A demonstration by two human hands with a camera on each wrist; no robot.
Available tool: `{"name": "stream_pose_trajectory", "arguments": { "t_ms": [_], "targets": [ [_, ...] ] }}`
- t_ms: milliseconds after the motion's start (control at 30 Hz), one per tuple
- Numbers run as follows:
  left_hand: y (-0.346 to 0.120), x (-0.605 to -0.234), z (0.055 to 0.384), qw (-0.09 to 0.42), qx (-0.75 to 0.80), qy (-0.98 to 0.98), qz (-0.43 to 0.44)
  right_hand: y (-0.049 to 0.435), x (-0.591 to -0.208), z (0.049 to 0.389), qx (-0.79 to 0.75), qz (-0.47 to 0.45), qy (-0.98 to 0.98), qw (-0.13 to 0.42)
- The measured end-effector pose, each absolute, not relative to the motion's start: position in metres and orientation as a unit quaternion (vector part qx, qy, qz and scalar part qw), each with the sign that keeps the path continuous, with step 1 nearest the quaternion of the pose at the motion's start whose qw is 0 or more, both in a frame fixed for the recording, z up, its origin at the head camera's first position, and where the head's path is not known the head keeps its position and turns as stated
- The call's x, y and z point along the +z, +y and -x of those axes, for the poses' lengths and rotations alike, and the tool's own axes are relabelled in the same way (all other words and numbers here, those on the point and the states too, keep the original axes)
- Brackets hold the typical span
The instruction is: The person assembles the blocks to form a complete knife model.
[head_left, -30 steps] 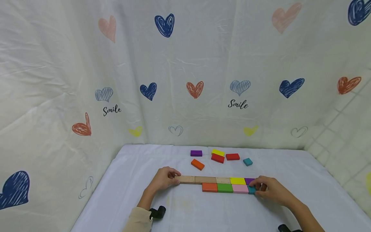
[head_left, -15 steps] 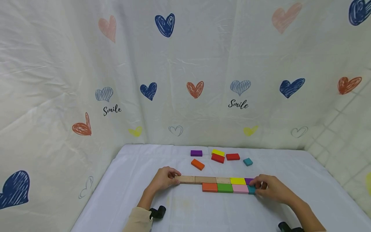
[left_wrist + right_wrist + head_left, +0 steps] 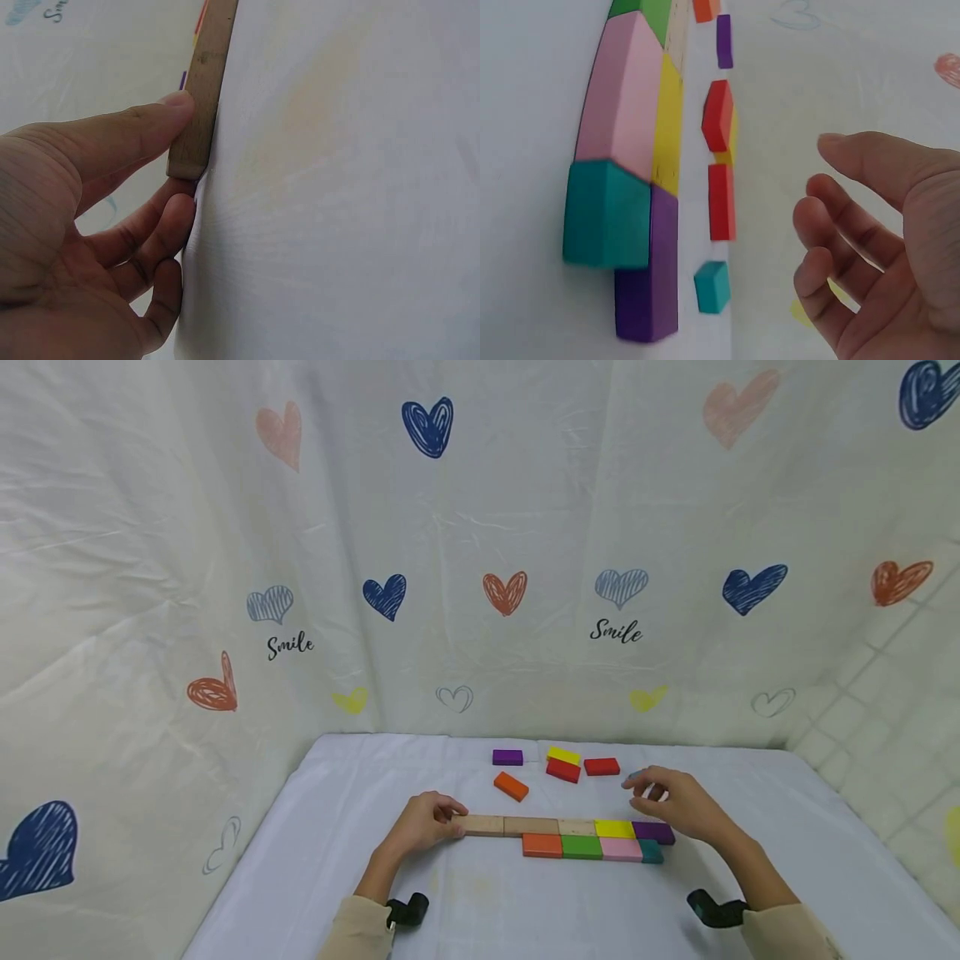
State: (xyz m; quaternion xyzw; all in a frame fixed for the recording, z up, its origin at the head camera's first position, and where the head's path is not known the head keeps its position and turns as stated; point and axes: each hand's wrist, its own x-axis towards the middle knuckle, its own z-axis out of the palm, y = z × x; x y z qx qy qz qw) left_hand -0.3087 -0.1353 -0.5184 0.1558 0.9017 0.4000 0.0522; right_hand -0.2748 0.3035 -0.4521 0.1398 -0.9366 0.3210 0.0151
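My left hand [image 3: 429, 823] holds the left end of a plain wooden block [image 3: 480, 825], thumb along its side in the left wrist view. That block heads a back row of touching blocks, ending in a yellow block [image 3: 615, 829] and a purple block [image 3: 654, 832]. Against its front lie an orange-red block [image 3: 542, 845], a green block [image 3: 582, 847], a pink block [image 3: 621, 849] and a short teal block [image 3: 652, 851]. My right hand [image 3: 671, 797] hovers behind the purple block, thumb and fingers apart with nothing between them. A loose teal block [image 3: 712, 286], mostly hidden in the head view, is nearest it.
Farther back on the white cloth lie a loose purple block [image 3: 507, 757], an orange block [image 3: 512, 787], a red block [image 3: 563, 770] against a yellow block [image 3: 564, 755], and another red block [image 3: 602, 767]. A heart-printed curtain [image 3: 540, 660] hangs behind the table.
My right hand has let go of the right end of the rows and moved up and back, toward the loose teal block. The left hand has stayed in place.
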Motion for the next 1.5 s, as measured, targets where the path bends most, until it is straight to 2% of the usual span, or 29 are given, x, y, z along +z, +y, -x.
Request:
{"name": "stream_pose_trajectory", "arguments": {
  "t_ms": [133,567,900,1500],
  "targets": [
    [-0.135,-0.518,0.310,0.055,0.400,0.902,-0.153,0.293,-0.456,0.292,0.338,-0.137,-0.931,0.021],
    [-0.135,-0.518,0.309,0.058,0.396,0.904,-0.151,0.260,-0.471,0.341,0.367,-0.125,-0.921,-0.037],
    [-0.136,-0.519,0.310,0.053,0.395,0.903,-0.160,0.247,-0.482,0.356,0.339,-0.106,-0.933,-0.062],
    [-0.136,-0.517,0.309,0.056,0.402,0.899,-0.162,0.233,-0.496,0.376,0.282,-0.077,-0.955,-0.056]
  ]
}}
